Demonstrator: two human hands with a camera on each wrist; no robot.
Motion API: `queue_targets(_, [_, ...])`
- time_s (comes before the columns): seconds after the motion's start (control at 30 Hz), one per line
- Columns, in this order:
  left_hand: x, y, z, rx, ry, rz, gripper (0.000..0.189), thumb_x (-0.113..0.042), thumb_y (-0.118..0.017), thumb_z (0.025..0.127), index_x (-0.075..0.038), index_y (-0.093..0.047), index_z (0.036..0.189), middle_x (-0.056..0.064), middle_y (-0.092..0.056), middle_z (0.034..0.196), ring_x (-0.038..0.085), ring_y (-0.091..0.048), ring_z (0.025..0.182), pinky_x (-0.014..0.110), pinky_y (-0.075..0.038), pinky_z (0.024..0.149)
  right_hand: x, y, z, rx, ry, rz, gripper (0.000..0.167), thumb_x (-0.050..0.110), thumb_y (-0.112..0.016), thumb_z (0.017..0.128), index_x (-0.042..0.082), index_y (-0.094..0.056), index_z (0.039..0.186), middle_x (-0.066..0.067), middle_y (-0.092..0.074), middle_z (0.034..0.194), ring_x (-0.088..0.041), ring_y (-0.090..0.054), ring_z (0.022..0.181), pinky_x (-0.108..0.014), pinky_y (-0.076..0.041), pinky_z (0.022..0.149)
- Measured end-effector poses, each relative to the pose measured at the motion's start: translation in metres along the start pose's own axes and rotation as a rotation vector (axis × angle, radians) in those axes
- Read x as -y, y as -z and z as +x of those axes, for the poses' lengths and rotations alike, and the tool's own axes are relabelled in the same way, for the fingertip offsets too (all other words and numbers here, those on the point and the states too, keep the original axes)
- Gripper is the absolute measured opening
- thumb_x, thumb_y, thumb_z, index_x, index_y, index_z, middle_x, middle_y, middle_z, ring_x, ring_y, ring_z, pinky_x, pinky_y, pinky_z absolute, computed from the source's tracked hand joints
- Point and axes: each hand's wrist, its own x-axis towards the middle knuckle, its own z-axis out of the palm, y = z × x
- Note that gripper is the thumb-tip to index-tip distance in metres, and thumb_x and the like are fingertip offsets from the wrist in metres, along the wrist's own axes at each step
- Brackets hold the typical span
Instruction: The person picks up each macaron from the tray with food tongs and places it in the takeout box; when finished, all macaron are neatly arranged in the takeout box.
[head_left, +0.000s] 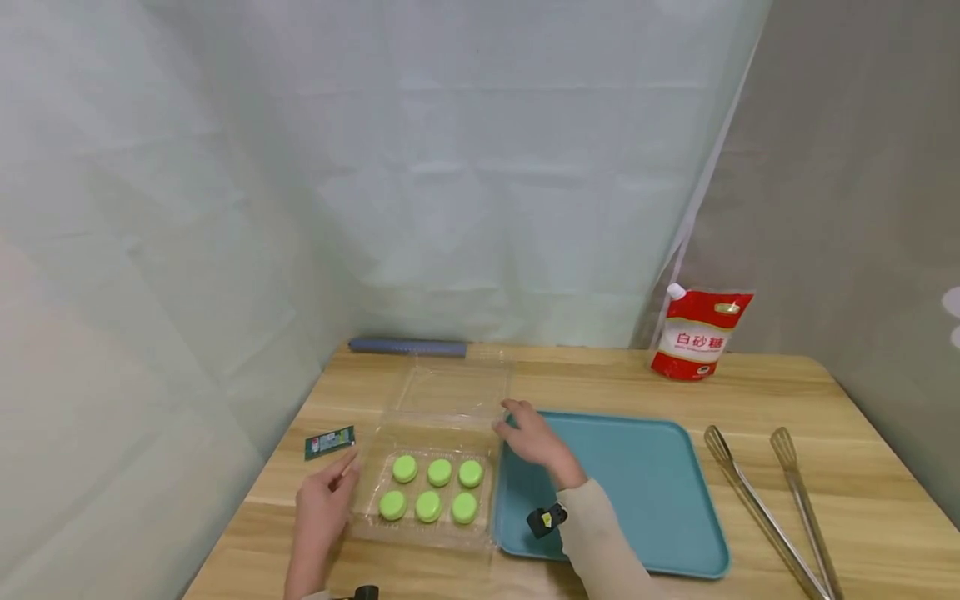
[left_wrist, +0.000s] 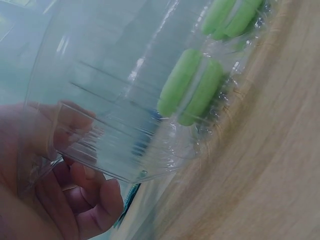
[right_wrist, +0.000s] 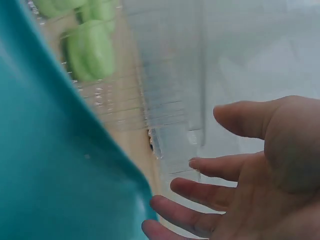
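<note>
A clear plastic clamshell box lies with its lid folded back, and several green macarons sit in its base in two rows. At the left side of the box, my left hand pinches its clear edge; curled fingers show by the plastic corner in the left wrist view. My right hand reaches over the tray's corner beside the lid. In the right wrist view the right hand has its fingers spread and grips nothing; whether a fingertip touches the lid I cannot tell.
A blue tray lies right of the box. Farther right are metal tongs. A red-and-white sugar pouch stands at the back. A small green packet lies left of the box, and a blue bar along the back edge.
</note>
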Motion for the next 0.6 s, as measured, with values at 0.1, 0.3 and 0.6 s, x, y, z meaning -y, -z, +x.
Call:
queue_targets(0.1, [-0.001,0.0,-0.001,-0.004,0.0,0.014,0.037,-0.017,-0.057,0.104,-0.004,-0.06,0.138,0.005,-0.052,0.072,0.012,-0.043,0.057,0.023,-0.039,0.048,0.003,0.004,-0.002,0.005,0.009,0.06,0.052,0.021,-0.053,0.105,-0.005,-0.041,0.149,-0.032,-0.035,0.151,-0.05,-0.042,0.133,-0.062,-0.039,0.102])
queue_targets(0.3, [0.0,-0.004,0.001,-0.014,-0.003,0.018,0.037,-0.017,-0.057,0.103,-0.004,-0.06,0.138,0.007,-0.056,0.075,0.012,-0.043,0.057,0.024,-0.038,0.047,0.01,0.014,-0.006,-0.03,0.063,0.227,0.054,0.018,-0.06,0.102,0.002,-0.04,0.149,-0.028,-0.037,0.146,-0.047,-0.043,0.123,-0.058,-0.043,0.092])
queue_targets(0.6, [0.001,-0.006,0.0,-0.036,-0.001,0.014,0.037,-0.018,-0.058,0.103,-0.003,-0.062,0.136,0.004,-0.054,0.072,0.012,-0.043,0.057,0.024,-0.038,0.048,0.037,0.027,-0.021,-0.172,0.111,0.288,0.064,0.014,-0.062,0.102,0.01,-0.026,0.154,-0.019,-0.049,0.138,-0.044,-0.046,0.125,-0.057,-0.044,0.096])
